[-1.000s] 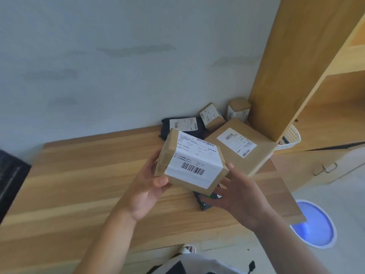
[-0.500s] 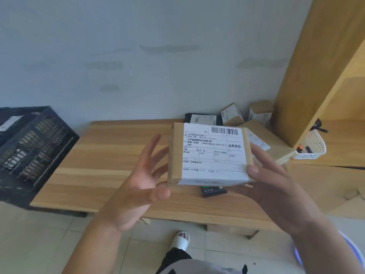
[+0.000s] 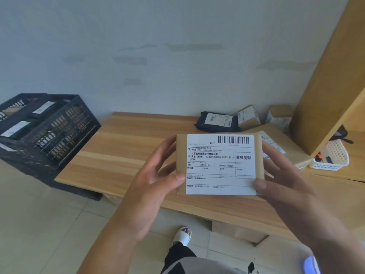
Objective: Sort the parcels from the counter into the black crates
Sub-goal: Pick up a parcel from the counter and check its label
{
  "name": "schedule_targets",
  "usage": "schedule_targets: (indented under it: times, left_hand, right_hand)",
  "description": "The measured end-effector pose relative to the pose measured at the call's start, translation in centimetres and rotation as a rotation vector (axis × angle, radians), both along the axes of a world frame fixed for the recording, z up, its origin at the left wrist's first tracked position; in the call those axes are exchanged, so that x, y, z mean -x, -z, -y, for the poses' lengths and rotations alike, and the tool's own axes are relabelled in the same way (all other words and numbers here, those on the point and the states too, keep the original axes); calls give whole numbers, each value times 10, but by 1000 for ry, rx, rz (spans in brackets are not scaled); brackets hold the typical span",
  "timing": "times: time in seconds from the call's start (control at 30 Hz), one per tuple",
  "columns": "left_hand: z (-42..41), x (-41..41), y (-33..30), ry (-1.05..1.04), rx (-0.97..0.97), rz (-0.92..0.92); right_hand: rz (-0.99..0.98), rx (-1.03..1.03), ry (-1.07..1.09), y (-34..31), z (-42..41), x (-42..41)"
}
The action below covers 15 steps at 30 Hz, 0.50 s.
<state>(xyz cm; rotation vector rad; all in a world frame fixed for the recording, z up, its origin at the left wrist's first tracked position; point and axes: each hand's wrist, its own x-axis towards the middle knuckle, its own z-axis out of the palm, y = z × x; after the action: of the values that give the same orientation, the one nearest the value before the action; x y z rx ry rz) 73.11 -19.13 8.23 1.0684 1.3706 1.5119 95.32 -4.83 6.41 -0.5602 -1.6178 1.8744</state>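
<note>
**Parcel held up, label to the camera, above the counter**

While both hands lift it over the wooden counter point(image 3: 122, 155), a flat brown parcel point(image 3: 220, 164) faces the head camera, its white shipping label and barcode upright and legible. The left hand point(image 3: 152, 182) grips the parcel's nine-o'clock edge, thumb pressed on the front near the label's lower corner and fingers spread behind. The right hand point(image 3: 284, 186) grips the three-o'clock edge likewise, thumb on the label's lower right, fingers reaching round the back.

At ten o'clock from the parcel, black crates point(image 3: 49, 133) stand against the counter's left end, with labelled packages inside. At one o'clock, along the wall, lie a black bagged parcel point(image 3: 216, 122), a small brown box point(image 3: 248, 116) and a second small box point(image 3: 279, 116); a large flat box point(image 3: 284, 145) sits just behind the right hand's fingers. At three o'clock, a white plastic basket point(image 3: 331, 157) rests beside a wooden shelf upright point(image 3: 324, 76). At six o'clock, one foot in a white slipper point(image 3: 183, 235) stands on the tiled floor.
</note>
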Motion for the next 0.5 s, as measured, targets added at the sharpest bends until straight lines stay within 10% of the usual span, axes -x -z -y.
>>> schedule_targets:
  times: [0.5]
  left_hand:
    - [-10, -16, 0, 14, 20, 23]
  right_hand:
    - [-3, -28, 40, -2, -4, -24]
